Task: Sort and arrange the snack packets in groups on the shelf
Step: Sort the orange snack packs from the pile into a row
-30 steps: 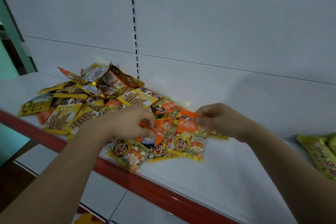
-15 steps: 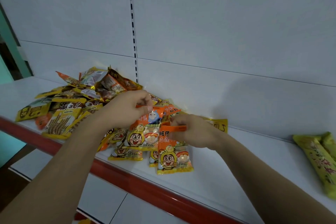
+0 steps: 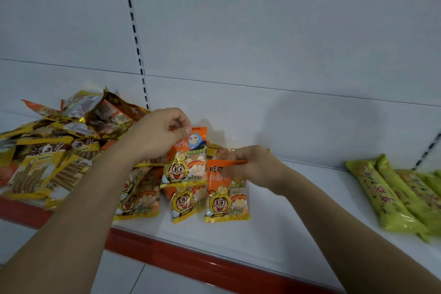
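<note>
Centrally, an orange-and-yellow plastic snack packet with a cartoon face point(image 3: 185, 162) is held up off the white metal shelf point(image 3: 274, 227) by its top edge; the grip of the left hand point(image 3: 157, 136) is closed on that edge, thumb against curled fingers. A second orange-and-yellow cartoon packet point(image 3: 226, 200) is pinched at its upper seam by the right hand point(image 3: 253, 167), fingers curled; its lower end is seen resting on the shelf. Two more matching packets point(image 3: 185, 203) are laid flat just left of it, near the red front edge strip point(image 3: 179, 255). A mixed heap of yellow and brown foil packets point(image 3: 59, 141) is piled at the left, against the white back panel point(image 3: 238, 31). Well apart at the right, long lime-green wrapped bars point(image 3: 391, 198) are laid side by side.
</note>
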Demonstrator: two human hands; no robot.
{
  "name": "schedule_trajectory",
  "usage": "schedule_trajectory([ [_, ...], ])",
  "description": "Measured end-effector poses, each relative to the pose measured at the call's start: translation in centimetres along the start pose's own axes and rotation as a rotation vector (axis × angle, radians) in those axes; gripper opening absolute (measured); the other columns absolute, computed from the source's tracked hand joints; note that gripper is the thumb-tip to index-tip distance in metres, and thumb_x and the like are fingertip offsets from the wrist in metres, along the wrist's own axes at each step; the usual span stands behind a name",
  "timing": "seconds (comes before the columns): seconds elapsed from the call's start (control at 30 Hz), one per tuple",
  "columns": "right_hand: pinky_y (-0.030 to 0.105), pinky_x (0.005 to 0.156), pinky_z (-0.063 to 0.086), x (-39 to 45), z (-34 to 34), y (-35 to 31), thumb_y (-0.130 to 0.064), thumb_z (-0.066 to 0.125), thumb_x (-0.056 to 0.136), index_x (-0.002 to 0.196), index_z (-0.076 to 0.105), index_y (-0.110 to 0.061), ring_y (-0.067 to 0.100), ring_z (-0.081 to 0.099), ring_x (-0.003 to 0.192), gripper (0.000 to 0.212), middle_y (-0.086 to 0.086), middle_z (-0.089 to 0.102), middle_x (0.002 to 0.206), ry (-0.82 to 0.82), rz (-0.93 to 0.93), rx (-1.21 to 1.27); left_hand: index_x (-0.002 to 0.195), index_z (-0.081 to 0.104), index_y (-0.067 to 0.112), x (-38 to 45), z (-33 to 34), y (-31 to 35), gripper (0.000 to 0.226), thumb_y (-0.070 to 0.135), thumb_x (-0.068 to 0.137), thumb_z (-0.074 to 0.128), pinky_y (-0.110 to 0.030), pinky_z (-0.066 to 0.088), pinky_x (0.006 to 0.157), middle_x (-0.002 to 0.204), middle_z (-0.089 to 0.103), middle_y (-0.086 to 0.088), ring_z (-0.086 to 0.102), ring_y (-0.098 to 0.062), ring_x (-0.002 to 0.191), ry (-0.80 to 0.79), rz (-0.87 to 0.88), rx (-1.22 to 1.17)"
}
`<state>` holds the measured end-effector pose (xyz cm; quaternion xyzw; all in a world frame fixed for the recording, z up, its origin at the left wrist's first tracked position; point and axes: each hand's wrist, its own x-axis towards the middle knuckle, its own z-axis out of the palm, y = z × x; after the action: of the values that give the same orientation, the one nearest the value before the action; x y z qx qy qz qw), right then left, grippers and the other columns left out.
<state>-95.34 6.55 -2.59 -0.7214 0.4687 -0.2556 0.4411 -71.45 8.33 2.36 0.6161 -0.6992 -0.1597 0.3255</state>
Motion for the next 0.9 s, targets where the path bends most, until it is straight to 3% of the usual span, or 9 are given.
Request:
schedule_trajectory([
  [0.07,0.037,0.093,0.053,0.1,1.3,-0.4,-0.017,0.080,0.081,0.085,0.077,-0.011,0.017,0.068,0.103,0.007,0.002,0.074,0.109,-0.025,-0.012,-0.052,0.092,0.066,0.029,-0.1,-0.6,-0.3,0.008,0.025,0.099,0.067,-0.027,0.050,0.076,0.101,0.071,0.011,0.065,-0.005,0.094,0.011,0.000,-0.002],
  [0.17,0.034,0.080,0.055,1.0,3.2,-0.9,-0.018,0.080,0.081,0.080,0.076,-0.015,0.013,0.069,0.085,0.005,-0.002,0.074,0.088,-0.091,-0.006,-0.094,0.094,0.067,0.026,-0.6,-1.7,-1.1,0.005,0.024,0.099,0.067,-0.025,0.048,0.076,0.102,0.072,0.010,0.066,-0.007,0.097,0.043,-0.025,-0.021],
  [0.33,0.035,0.079,0.061,1.7,4.8,-1.3,-0.017,0.082,0.079,0.080,0.079,-0.019,0.012,0.072,0.083,0.004,-0.003,0.076,0.085,-0.065,0.030,-0.082,0.099,0.068,0.020,-1.5,-2.2,-2.3,0.005,0.024,0.099,0.066,-0.027,0.046,0.070,0.103,0.071,0.007,0.064,-0.007,0.090,0.125,-0.066,-0.045],
  [0.47,0.038,0.071,0.058,1.2,3.4,-1.3,-0.018,0.083,0.077,0.079,0.077,-0.016,0.017,0.071,0.078,0.006,0.002,0.074,0.082,0.065,0.046,-0.116,0.096,0.065,0.026,-1.3,-1.9,-2.7,0.005,0.023,0.100,0.064,-0.031,0.046,0.072,0.100,0.069,0.010,0.063,-0.010,0.091,0.162,-0.070,-0.059],
  [0.6,0.019,0.050,0.044,-1.4,-1.5,-0.7,-0.021,0.081,0.078,0.078,0.074,-0.020,0.002,0.057,0.052,0.008,-0.008,0.066,0.063,0.334,0.021,-0.151,0.087,0.061,0.034,-0.4,-1.3,-1.9,0.019,0.021,0.100,0.066,-0.030,0.046,0.070,0.096,0.067,0.016,0.063,-0.010,0.090,0.177,-0.039,-0.083],
  [0.67,0.023,0.055,0.052,-3.2,-4.5,-0.4,-0.015,0.081,0.080,0.087,0.072,-0.017,0.009,0.068,0.062,0.012,0.000,0.074,0.076,0.396,-0.019,0.085,0.085,0.064,0.035,0.1,-0.2,-0.8,0.020,0.021,0.098,0.067,-0.026,0.045,0.065,0.093,0.068,0.017,0.063,-0.005,0.085,0.172,-0.025,-0.119],
  [0.73,0.041,0.074,0.060,-4.4,-6.0,-0.4,-0.009,0.080,0.081,0.105,0.067,-0.013,0.026,0.075,0.081,0.028,0.008,0.077,0.091,0.367,-0.058,0.278,0.085,0.067,0.034,0.6,1.6,1.0,0.018,0.021,0.097,0.069,-0.024,0.045,0.063,0.092,0.072,0.015,0.065,-0.001,0.082,0.133,0.004,-0.175],
  [0.83,0.046,0.087,0.058,-5.3,-5.9,0.1,-0.008,0.078,0.083,0.126,0.058,-0.019,0.025,0.075,0.091,0.049,0.007,0.076,0.099,0.311,-0.027,0.244,0.085,0.070,0.032,1.0,5.2,4.4,0.021,0.015,0.097,0.069,-0.025,0.047,0.062,0.088,0.077,0.010,0.066,0.000,0.070,0.015,0.062,-0.326],
  [0.9,0.043,0.088,0.059,-6.3,-6.1,0.7,-0.010,0.076,0.086,0.124,0.062,-0.023,0.021,0.075,0.092,0.043,0.004,0.077,0.101,0.288,0.023,0.193,0.085,0.070,0.030,1.3,7.4,6.5,0.027,0.007,0.099,0.063,-0.026,0.049,0.061,0.083,0.078,0.006,0.065,-0.002,0.060,-0.053,0.088,-0.388],
])
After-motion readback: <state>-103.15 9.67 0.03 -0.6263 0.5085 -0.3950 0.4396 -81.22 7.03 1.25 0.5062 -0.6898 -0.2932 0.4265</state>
